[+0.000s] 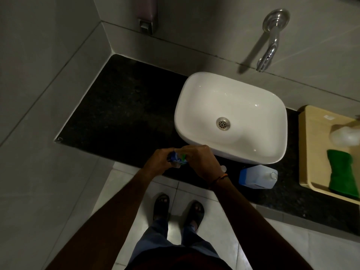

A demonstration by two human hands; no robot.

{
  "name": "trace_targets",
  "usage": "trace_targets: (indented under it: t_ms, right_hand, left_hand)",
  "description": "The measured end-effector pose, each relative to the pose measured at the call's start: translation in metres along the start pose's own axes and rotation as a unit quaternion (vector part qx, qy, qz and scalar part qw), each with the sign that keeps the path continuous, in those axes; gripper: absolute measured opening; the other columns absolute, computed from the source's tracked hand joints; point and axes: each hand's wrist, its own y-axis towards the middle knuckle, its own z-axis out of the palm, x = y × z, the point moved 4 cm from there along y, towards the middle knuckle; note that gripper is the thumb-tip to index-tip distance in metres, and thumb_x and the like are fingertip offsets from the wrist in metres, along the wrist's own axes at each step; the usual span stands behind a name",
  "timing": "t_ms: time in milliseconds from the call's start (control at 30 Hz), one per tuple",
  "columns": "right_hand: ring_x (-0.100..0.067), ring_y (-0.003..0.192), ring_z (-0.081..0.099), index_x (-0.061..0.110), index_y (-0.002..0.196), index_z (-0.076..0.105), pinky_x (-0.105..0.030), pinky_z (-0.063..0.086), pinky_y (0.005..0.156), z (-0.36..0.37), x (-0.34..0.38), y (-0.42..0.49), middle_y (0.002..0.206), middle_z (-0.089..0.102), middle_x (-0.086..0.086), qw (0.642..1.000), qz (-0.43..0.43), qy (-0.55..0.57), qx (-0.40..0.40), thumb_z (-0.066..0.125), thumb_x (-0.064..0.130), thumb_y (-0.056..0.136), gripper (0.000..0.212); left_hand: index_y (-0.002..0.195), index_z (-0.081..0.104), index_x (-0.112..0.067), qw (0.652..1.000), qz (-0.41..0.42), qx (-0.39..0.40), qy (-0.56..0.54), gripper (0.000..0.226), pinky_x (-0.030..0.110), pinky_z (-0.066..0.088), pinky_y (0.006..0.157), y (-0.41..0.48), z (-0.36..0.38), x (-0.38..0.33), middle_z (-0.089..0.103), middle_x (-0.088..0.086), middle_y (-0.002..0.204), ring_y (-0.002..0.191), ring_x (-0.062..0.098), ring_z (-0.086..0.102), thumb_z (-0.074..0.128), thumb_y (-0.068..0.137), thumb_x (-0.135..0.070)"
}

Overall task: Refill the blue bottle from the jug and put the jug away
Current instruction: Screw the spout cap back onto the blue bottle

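Observation:
The blue bottle [176,158] stands at the front edge of the black counter [124,106], mostly hidden between my hands. My left hand [158,159] grips its side. My right hand [200,158] is closed over its top, where a bit of green shows. The jug [257,177], pale blue and translucent with a clear neck, rests on the counter to the right of my right wrist, in front of the basin. A small white cap-like thing [223,168] peeks out behind my right wrist.
A white basin [231,114] sits on the counter under a chrome wall tap [269,45]. At the right edge a beige tray [311,145] holds a green cloth [341,174] and a white object. A soap dispenser [147,14] hangs on the back wall.

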Motion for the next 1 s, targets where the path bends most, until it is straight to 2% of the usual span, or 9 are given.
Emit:
trace_targets:
  t_ms: [67, 233, 333, 400, 500, 633, 767, 900, 1000]
  right_hand:
    - [-0.022, 0.088, 0.075, 0.012, 0.114, 0.077, -0.039, 0.062, 0.074, 0.0, 0.0, 0.0, 0.104, 0.078, -0.008, 1.0, 0.009, 0.005, -0.007, 0.073, -0.003, 0.081, 0.037]
    - [-0.024, 0.089, 0.075, 0.013, 0.119, 0.075, -0.035, 0.062, 0.079, 0.001, -0.001, 0.001, 0.109, 0.077, -0.009, 0.999, 0.027, -0.001, -0.017, 0.071, -0.001, 0.085, 0.037]
    - [-0.025, 0.091, 0.075, 0.012, 0.124, 0.073, -0.029, 0.061, 0.082, 0.004, 0.0, 0.0, 0.112, 0.076, -0.01, 0.999, 0.032, -0.005, -0.019, 0.069, -0.001, 0.088, 0.039]
    - [-0.025, 0.092, 0.074, 0.014, 0.127, 0.071, -0.03, 0.061, 0.082, 0.007, -0.001, -0.002, 0.114, 0.075, -0.01, 0.999, 0.035, -0.007, -0.021, 0.067, -0.003, 0.087, 0.044]
    - [-0.025, 0.091, 0.074, 0.017, 0.131, 0.068, -0.036, 0.062, 0.08, 0.009, -0.003, -0.006, 0.113, 0.075, -0.011, 0.998, 0.05, 0.004, -0.045, 0.066, -0.005, 0.085, 0.051]
    - [-0.015, 0.088, 0.075, 0.022, 0.137, 0.063, -0.026, 0.059, 0.083, 0.009, -0.014, -0.015, 0.11, 0.078, -0.005, 0.988, 0.121, 0.054, -0.08, 0.073, 0.006, 0.086, 0.054]
    - [-0.015, 0.086, 0.075, 0.017, 0.126, 0.072, -0.013, 0.048, 0.077, 0.009, -0.021, -0.011, 0.104, 0.079, -0.004, 0.991, 0.118, 0.04, -0.054, 0.081, 0.015, 0.084, 0.043]
    - [-0.016, 0.081, 0.075, 0.017, 0.117, 0.077, -0.02, 0.054, 0.072, 0.007, -0.021, -0.007, 0.099, 0.08, -0.004, 0.994, 0.096, 0.021, -0.045, 0.082, 0.021, 0.084, 0.034]
    - [-0.017, 0.076, 0.075, 0.015, 0.104, 0.081, -0.025, 0.057, 0.068, 0.006, -0.018, -0.008, 0.091, 0.08, -0.005, 0.994, 0.084, 0.031, -0.07, 0.085, 0.02, 0.081, 0.024]
  left_hand:
    - [0.127, 0.068, -0.014, 1.0, 0.002, 0.0, 0.0, 0.063, 0.003, 0.049, 0.078, 0.001, -0.001, -0.001, 0.074, -0.003, 0.112, 0.098, 0.004, 0.068, 0.091, 0.069, -0.01]
    - [0.13, 0.066, -0.015, 1.0, 0.005, 0.003, 0.009, 0.065, -0.001, 0.045, 0.075, 0.001, -0.001, -0.002, 0.07, -0.008, 0.109, 0.098, 0.003, 0.065, 0.091, 0.07, -0.012]
    - [0.132, 0.064, -0.018, 1.0, 0.002, -0.001, 0.019, 0.066, 0.006, 0.048, 0.082, 0.0, -0.001, -0.002, 0.07, -0.005, 0.114, 0.104, 0.006, 0.065, 0.091, 0.071, -0.015]
    - [0.132, 0.063, -0.019, 1.0, 0.001, 0.0, 0.022, 0.066, 0.012, 0.05, 0.085, 0.0, 0.0, -0.001, 0.071, -0.003, 0.118, 0.106, 0.008, 0.066, 0.09, 0.072, -0.017]
    - [0.131, 0.065, -0.018, 1.0, 0.002, 0.002, 0.016, 0.064, 0.006, 0.048, 0.082, -0.001, -0.001, -0.002, 0.072, -0.003, 0.117, 0.106, 0.008, 0.067, 0.09, 0.072, -0.016]
    - [0.13, 0.066, -0.016, 1.0, 0.005, 0.004, 0.005, 0.064, 0.002, 0.048, 0.082, -0.002, -0.002, -0.004, 0.072, -0.004, 0.117, 0.106, 0.006, 0.067, 0.091, 0.07, -0.012]
    - [0.129, 0.067, -0.015, 1.0, 0.006, 0.002, -0.002, 0.064, 0.005, 0.05, 0.083, -0.003, -0.002, -0.004, 0.073, -0.002, 0.116, 0.105, 0.007, 0.068, 0.091, 0.069, -0.009]
    - [0.126, 0.068, -0.013, 1.0, 0.01, -0.007, -0.01, 0.063, 0.019, 0.055, 0.09, -0.004, -0.002, -0.005, 0.075, 0.0, 0.113, 0.103, 0.01, 0.07, 0.091, 0.068, -0.006]
    - [0.128, 0.068, -0.014, 1.0, 0.009, -0.01, -0.006, 0.064, 0.024, 0.056, 0.093, -0.005, -0.002, -0.006, 0.074, 0.0, 0.115, 0.104, 0.011, 0.069, 0.091, 0.068, -0.007]
